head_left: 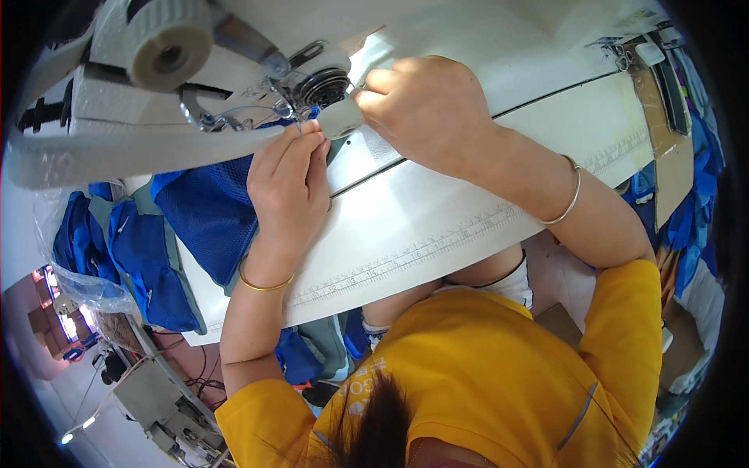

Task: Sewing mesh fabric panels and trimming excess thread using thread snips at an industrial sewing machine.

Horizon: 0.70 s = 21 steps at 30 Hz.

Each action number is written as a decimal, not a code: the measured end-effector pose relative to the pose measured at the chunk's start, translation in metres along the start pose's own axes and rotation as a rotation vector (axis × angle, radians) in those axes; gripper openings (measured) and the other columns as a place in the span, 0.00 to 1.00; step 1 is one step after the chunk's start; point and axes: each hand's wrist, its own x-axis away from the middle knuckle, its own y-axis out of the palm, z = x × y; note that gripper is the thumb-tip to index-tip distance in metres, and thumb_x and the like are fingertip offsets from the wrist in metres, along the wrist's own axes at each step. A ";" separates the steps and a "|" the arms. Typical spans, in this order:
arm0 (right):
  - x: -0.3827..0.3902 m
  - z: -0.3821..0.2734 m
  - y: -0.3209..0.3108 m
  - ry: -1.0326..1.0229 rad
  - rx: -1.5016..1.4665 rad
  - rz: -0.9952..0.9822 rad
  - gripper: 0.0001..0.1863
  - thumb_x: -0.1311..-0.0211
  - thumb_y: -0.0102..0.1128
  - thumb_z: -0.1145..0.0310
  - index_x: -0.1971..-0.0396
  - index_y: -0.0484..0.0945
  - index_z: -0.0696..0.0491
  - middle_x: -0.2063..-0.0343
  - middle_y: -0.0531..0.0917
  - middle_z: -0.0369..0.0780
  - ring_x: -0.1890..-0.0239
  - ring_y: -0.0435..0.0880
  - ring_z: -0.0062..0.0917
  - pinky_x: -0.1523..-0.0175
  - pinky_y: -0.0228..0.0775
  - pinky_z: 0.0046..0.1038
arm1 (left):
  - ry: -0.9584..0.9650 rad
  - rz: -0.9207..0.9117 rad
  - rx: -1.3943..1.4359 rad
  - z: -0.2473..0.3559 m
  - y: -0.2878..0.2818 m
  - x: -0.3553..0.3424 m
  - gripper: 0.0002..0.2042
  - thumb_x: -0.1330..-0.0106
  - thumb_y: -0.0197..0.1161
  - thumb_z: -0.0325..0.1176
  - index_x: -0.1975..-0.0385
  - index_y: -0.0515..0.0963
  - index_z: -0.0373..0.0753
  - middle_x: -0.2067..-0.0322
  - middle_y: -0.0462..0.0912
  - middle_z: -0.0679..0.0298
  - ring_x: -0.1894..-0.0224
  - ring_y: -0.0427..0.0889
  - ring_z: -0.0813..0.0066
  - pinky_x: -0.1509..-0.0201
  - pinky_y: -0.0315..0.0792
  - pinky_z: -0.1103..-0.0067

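A smooth white bar (148, 156) reaches in from the left at the upper side of the view, ending by the left hand (282, 181) and crossing in front of the royal-blue mesh fabric (209, 204). That fabric lies on the left part of the white worktop (437, 199), with its right part passing behind the left hand and wrist; more blue shows just beyond the fingertips. Above the bar are a ribbed white knob (168, 47) and a set of dark stacked discs (324, 86). The left grip has its fingers and thumb drawn together beside a pale rounded piece (339, 119); I cannot tell what, if anything, is pinched. The right grip is curled at the other side of that piece, its fingertips partly hidden, so what it grasps cannot be told either.

Folded blue-and-grey garments (148, 261) crowd the left, partly beside a crumpled clear plastic bag (92, 290). More blue and grey cloth (308, 355) shows below the front edge. At lower left stand a grey metal box (152, 402) and dark tangled cables (204, 382). On the right, a brown cardboard strip (672, 175) is beside the worktop's end, near hanging blue cloth (704, 187).

A printed measuring scale (406, 261) of fine marks and figures runs along the front edge. The yellow short-sleeved shirt (499, 359) bears pale lettering, partly covered by dark hair (378, 421).
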 end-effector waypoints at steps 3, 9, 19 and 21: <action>-0.001 0.000 0.001 -0.011 -0.005 0.027 0.04 0.53 0.63 0.71 0.77 0.83 0.44 0.73 0.82 0.31 0.68 0.85 0.24 0.65 0.78 0.27 | 0.005 0.037 0.016 -0.001 0.001 0.000 0.06 0.43 0.69 0.18 0.68 0.82 0.33 0.64 0.87 0.58 0.61 0.85 0.61 0.56 0.77 0.74; -0.003 0.001 0.001 -0.059 0.014 0.063 0.02 0.51 0.63 0.69 0.79 0.82 0.43 0.76 0.81 0.30 0.69 0.83 0.23 0.65 0.76 0.25 | -0.040 0.025 0.072 -0.003 -0.001 -0.001 0.07 0.46 0.69 0.20 0.67 0.83 0.34 0.65 0.87 0.57 0.67 0.84 0.61 0.63 0.76 0.72; -0.003 0.002 0.000 -0.070 0.017 0.116 0.04 0.50 0.66 0.63 0.80 0.82 0.44 0.80 0.79 0.29 0.73 0.82 0.22 0.70 0.75 0.26 | -0.110 0.014 0.124 0.005 -0.002 -0.001 0.04 0.46 0.69 0.18 0.71 0.82 0.31 0.73 0.82 0.55 0.69 0.79 0.61 0.62 0.73 0.74; -0.003 0.002 0.002 -0.059 -0.007 0.135 0.05 0.49 0.66 0.62 0.80 0.82 0.44 0.80 0.79 0.29 0.73 0.82 0.23 0.70 0.75 0.26 | -0.111 0.030 0.134 0.005 0.000 -0.002 0.05 0.47 0.69 0.17 0.72 0.81 0.31 0.75 0.79 0.56 0.72 0.77 0.61 0.67 0.72 0.74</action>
